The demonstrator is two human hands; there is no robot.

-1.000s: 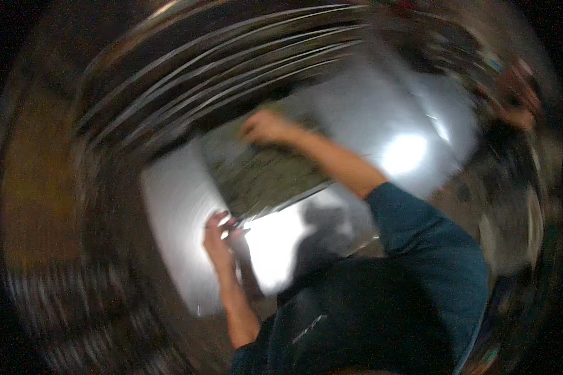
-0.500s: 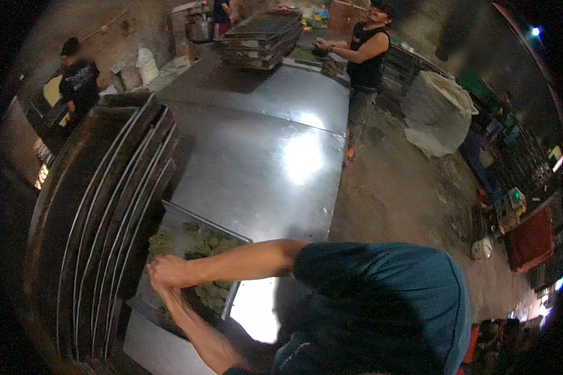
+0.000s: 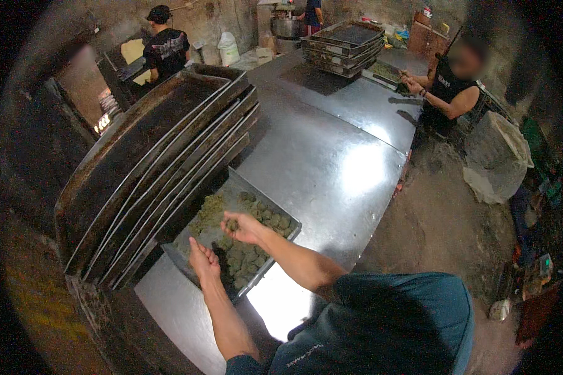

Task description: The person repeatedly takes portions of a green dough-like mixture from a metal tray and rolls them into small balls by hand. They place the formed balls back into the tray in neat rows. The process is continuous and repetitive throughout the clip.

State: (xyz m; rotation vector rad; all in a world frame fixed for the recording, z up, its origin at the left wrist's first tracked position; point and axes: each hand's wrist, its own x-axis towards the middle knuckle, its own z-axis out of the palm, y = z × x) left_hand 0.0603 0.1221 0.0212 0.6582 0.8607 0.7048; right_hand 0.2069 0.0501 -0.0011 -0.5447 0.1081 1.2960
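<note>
Since half a second ago both hands have parted: then they were pressed together over the tray's near left corner, now they sit apart above it, and the view has tilted up to take in more of the room.

At far left, a leaning stack of large dark baking trays (image 3: 150,162) overhangs the steel worktable (image 3: 331,156), its lower edge just beside the small metal tray (image 3: 231,187) of greenish dough balls (image 3: 247,259). That tray lies skewed near the table's front edge, its right corner close to bare, shiny steel that runs wide and free toward the far end.

Over the tray's near rim hovers the left hand (image 3: 203,259), palm flat and fingers spread, holding nothing. Just right and a little farther in, the right hand (image 3: 244,226) curls its fingers around one greenish dough lump (image 3: 231,223), lifted clear of the others in the tray.

Farther right, another stack of trays (image 3: 344,40) rests at the table's far end, where a person in a dark sleeveless top (image 3: 447,94) stands at the edge. A pale sack (image 3: 497,156) sits on the dirt floor beyond.
</note>
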